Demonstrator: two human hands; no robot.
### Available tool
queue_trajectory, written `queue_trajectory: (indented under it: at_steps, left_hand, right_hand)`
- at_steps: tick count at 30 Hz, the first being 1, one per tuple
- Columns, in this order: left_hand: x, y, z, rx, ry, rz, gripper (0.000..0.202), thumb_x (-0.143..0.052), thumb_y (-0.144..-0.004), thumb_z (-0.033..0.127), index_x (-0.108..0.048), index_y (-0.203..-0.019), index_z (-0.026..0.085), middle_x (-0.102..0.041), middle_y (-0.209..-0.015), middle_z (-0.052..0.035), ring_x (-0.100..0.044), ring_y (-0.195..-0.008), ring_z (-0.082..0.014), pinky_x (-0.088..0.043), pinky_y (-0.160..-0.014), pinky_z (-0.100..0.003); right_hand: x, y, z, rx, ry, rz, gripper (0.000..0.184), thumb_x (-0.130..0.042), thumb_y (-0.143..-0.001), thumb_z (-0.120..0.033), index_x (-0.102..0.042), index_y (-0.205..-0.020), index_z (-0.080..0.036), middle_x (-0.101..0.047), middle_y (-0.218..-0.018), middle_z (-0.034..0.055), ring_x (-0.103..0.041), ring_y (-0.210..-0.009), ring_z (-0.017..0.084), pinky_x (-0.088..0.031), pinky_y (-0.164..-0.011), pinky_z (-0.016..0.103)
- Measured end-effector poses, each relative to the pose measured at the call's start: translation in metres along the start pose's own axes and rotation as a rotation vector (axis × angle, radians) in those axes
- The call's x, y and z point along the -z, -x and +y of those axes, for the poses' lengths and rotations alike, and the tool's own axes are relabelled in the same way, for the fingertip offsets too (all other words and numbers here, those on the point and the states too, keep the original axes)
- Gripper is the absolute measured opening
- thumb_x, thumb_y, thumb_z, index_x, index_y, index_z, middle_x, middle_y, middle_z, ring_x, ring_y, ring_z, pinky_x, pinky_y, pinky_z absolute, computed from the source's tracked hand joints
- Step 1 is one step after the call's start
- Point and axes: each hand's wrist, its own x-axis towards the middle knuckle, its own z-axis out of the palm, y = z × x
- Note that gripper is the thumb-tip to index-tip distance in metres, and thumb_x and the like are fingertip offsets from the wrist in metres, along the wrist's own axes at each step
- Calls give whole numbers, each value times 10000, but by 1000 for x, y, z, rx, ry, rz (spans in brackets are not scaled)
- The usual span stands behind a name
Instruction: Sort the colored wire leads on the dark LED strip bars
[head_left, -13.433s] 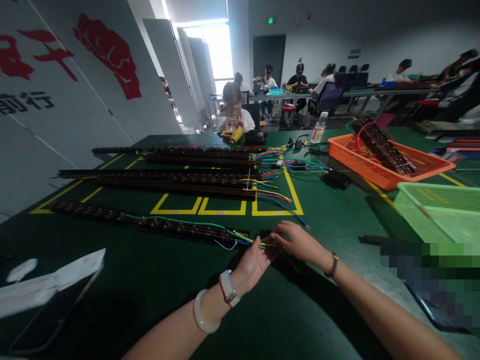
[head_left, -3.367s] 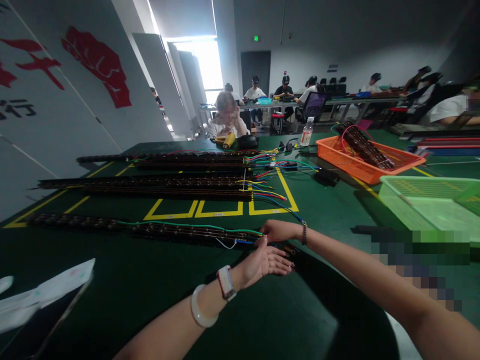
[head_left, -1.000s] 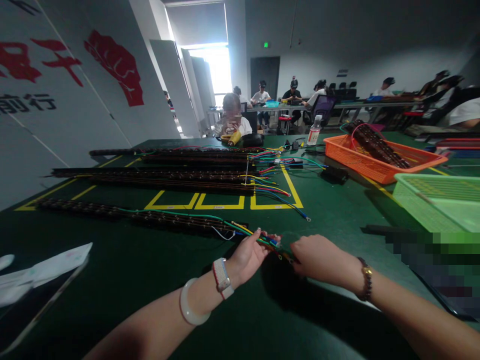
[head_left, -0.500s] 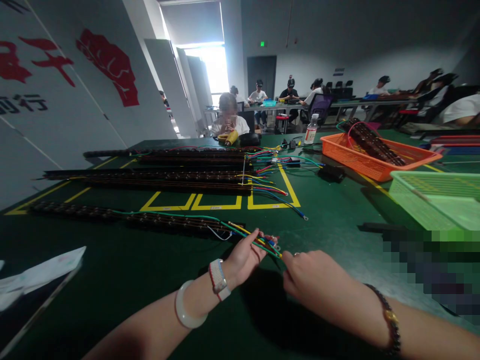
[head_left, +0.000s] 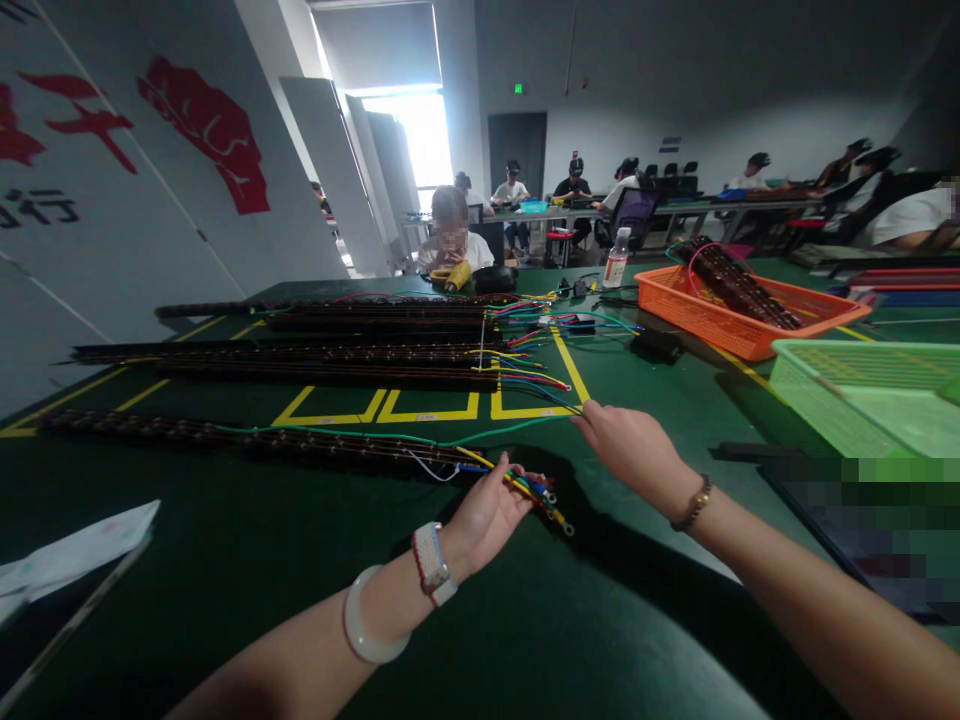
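Observation:
My left hand point(head_left: 491, 510) is closed around a bunch of wires point(head_left: 544, 502) in yellow, green, blue and red, with ring terminals poking out past the fingers. These wires come from the right end of a long dark strip bundle point(head_left: 300, 440) lying on the green table. Farther back and to the right, my right hand point(head_left: 626, 440) pinches a green wire point(head_left: 517, 428), which runs slack from the same bundle; its tip is hidden by the fingers. A blue wire point(head_left: 551, 398) from the bundles behind reaches close to the right fingertips. A white zip tie point(head_left: 435, 468) loops off the near bundle.
More dark wired bundles point(head_left: 360, 352) lie behind, across yellow tape frames point(head_left: 427, 417). To the right stand an orange basket point(head_left: 697, 318) holding a bundle and a light green basket point(head_left: 795, 385). A bottle point(head_left: 616, 258) and a seated person point(head_left: 454, 245) are at the far side.
My right hand has moved up and away from the left hand, drawing the green wire out of the bunch. My left hand stays almost in place, still holding the other wires.

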Motion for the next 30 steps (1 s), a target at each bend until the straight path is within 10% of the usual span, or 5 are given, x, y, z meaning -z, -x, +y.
queue_trajectory:
  at_steps: [9,18,25,30]
  left_hand:
    - [-7,4,5,41,29,43,215,-429,-898,328,-479,-825,132,-632,-892,-142,-622,-971,-248,-440,-934,-389]
    - [-2,2,2,15,-3,3,228,-445,-889,355,-483,-827,139,-638,-890,-138,-622,-962,-249,-431,-936,-396]
    - [-3,3,2,13,-9,10,210,-435,-899,321,-507,-847,130,-644,-900,-134,-623,-945,-224,-438,-916,-375]
    - [0,3,2,57,-6,59,211,-451,-894,325,-528,-837,137,-641,-807,-77,-635,-796,-169,-458,-864,-324]
  right_hand:
    - [-58,-26,9,1,-145,-205,432,-286,-948,-443,-634,-883,-197,-688,-848,78,-656,-771,203,-404,-605,254]
    - [-63,-21,5,12,-39,-174,462,-261,-951,-458,-625,-892,-178,-682,-799,88,-663,-728,212,-404,-575,253]
    - [-28,-6,-4,-27,2,-51,440,-359,-916,-515,-558,-1017,-135,-676,-844,127,-666,-711,235,-424,-539,264]
    - [17,26,-29,299,-108,-83,362,-416,-911,-457,-625,-806,-181,-673,-736,59,-648,-639,193,-415,-526,245]
